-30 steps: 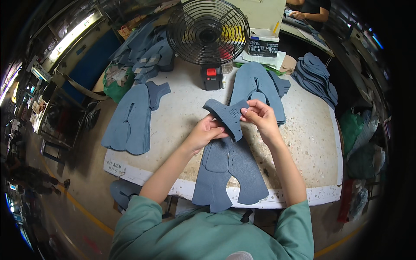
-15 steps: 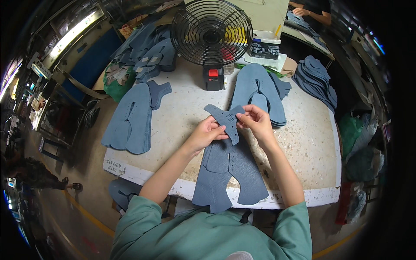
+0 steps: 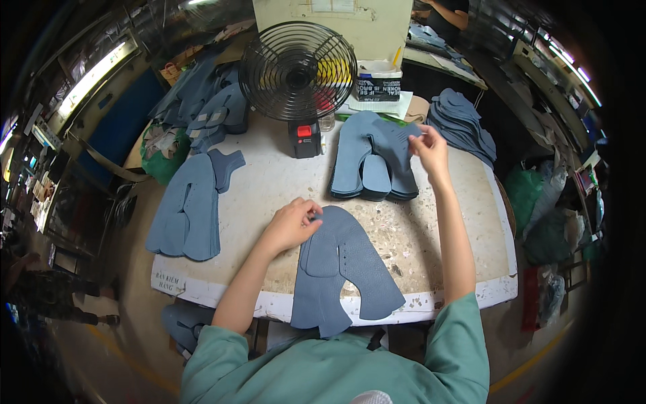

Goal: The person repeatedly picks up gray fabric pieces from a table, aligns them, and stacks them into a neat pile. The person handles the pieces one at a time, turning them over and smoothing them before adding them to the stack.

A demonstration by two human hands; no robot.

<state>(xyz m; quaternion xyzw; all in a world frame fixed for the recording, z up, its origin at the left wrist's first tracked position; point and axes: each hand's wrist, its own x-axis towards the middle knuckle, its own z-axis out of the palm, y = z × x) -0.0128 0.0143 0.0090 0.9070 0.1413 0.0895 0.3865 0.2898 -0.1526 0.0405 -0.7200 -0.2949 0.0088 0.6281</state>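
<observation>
My right hand (image 3: 431, 149) is closed on one end of a small blue perforated leather piece (image 3: 393, 143), a little blurred. It is over the right part of a stack of blue U-shaped leather shoe-upper pieces (image 3: 351, 145); I cannot tell whether it touches them. In front of me a large blue grained leather shoe-upper piece (image 3: 367, 279) lies on the table, its two legs toward me, with a rounded flap on its left half. My left hand (image 3: 291, 227) is at its upper left edge, fingers curled and thumb and fingertips pinched at that edge.
A black caged fan (image 3: 299, 74) stands at the back of the table (image 3: 269, 168). Another stack of blue leather pieces (image 3: 185, 209) lies left, and dark curved pieces (image 3: 461, 124) are piled at back right. A green bag (image 3: 165, 151) is beyond the left stack.
My right hand has carried the small perforated piece up and right, over the stack. My left hand has let go of it and is now at the large piece's edge. The view has shifted.
</observation>
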